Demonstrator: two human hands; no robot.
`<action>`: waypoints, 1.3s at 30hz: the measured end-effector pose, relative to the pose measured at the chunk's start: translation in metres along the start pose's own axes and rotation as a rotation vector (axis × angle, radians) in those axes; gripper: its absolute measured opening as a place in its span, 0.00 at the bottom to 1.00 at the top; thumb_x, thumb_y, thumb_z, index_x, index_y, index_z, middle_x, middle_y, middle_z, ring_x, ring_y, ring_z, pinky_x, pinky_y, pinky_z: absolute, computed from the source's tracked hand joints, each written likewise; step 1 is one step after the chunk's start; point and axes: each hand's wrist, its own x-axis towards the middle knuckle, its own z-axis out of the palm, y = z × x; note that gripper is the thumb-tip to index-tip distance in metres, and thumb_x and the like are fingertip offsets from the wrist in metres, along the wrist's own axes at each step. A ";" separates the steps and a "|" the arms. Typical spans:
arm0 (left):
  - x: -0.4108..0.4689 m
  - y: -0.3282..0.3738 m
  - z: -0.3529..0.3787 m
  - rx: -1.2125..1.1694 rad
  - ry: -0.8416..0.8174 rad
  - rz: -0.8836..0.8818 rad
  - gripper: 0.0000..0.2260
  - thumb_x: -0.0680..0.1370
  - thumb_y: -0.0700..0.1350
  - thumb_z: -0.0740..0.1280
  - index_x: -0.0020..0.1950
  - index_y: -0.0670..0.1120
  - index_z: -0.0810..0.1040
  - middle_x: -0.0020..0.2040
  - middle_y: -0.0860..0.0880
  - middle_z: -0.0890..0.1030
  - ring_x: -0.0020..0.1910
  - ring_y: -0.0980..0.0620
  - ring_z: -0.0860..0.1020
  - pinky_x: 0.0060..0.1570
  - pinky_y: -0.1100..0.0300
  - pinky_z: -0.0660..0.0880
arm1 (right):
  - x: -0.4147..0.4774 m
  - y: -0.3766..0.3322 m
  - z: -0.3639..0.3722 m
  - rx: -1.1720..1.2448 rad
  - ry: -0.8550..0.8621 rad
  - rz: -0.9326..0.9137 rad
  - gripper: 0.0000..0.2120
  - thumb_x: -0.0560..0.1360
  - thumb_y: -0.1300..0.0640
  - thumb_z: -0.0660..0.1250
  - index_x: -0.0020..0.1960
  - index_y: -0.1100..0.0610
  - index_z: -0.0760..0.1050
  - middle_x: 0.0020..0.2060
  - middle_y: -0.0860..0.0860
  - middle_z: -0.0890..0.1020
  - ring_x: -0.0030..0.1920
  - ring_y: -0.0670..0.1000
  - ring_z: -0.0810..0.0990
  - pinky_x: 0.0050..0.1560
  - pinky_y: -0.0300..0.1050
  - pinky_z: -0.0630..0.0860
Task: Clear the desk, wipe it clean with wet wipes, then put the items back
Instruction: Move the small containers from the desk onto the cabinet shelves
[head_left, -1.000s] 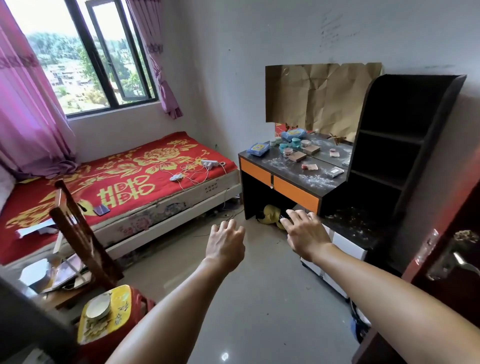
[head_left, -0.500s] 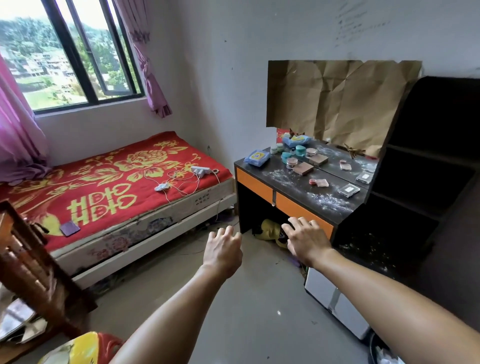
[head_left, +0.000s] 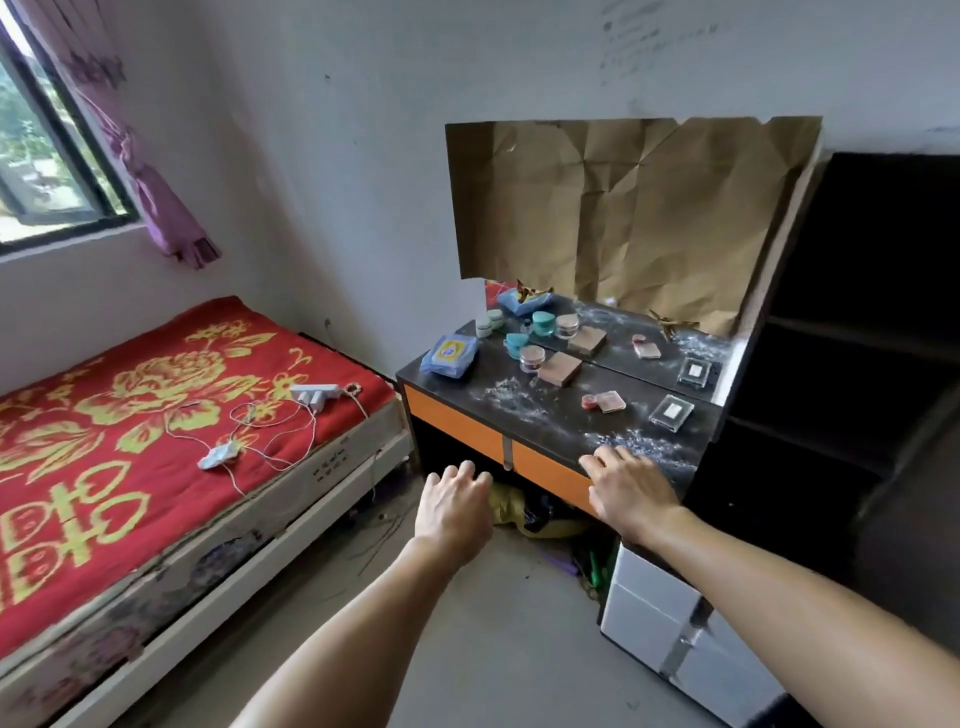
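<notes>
Over the last second the view has closed on the table (head_left: 639, 400), now centre right of the frame; the right hand (head_left: 631, 491) has reached its front edge, fingers loosely extended, holding nothing; contact with the dusty top cannot be confirmed; the left hand (head_left: 454, 506) hovers at lower centre, relaxed and empty. The wet wipes pack (head_left: 449, 356), jars (head_left: 532, 358) and clear box (head_left: 671, 413) remain on the table; clearing has not begun; removing the items is the likely next step.

Bench (head_left: 550, 426) is carrying one wipes pack (head_left: 449, 355), three jars (head_left: 516, 344), one brown box (head_left: 559, 369), one pink compact (head_left: 609, 401), one clear case (head_left: 670, 413). Two hands are showing: left hand (head_left: 453, 506), right hand (head_left: 631, 491).
</notes>
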 end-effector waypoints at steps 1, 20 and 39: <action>0.017 0.000 0.007 0.001 -0.013 0.010 0.12 0.77 0.47 0.59 0.58 0.48 0.74 0.55 0.47 0.74 0.56 0.46 0.73 0.56 0.53 0.67 | 0.016 0.007 0.007 0.000 -0.002 0.007 0.16 0.76 0.53 0.59 0.63 0.53 0.68 0.59 0.53 0.74 0.59 0.55 0.73 0.55 0.50 0.72; 0.295 -0.120 0.078 -0.088 -0.158 -0.126 0.10 0.76 0.45 0.59 0.55 0.48 0.74 0.55 0.49 0.74 0.58 0.47 0.72 0.55 0.55 0.67 | 0.334 0.050 0.070 0.121 -0.122 -0.010 0.16 0.76 0.54 0.58 0.63 0.54 0.68 0.58 0.53 0.74 0.58 0.55 0.74 0.53 0.51 0.74; 0.539 -0.250 0.173 -0.115 -0.376 0.108 0.13 0.78 0.47 0.58 0.62 0.49 0.72 0.61 0.49 0.73 0.60 0.48 0.72 0.55 0.56 0.67 | 0.551 0.038 0.156 0.222 -0.238 0.326 0.20 0.75 0.51 0.60 0.66 0.53 0.66 0.64 0.52 0.71 0.62 0.54 0.69 0.59 0.50 0.71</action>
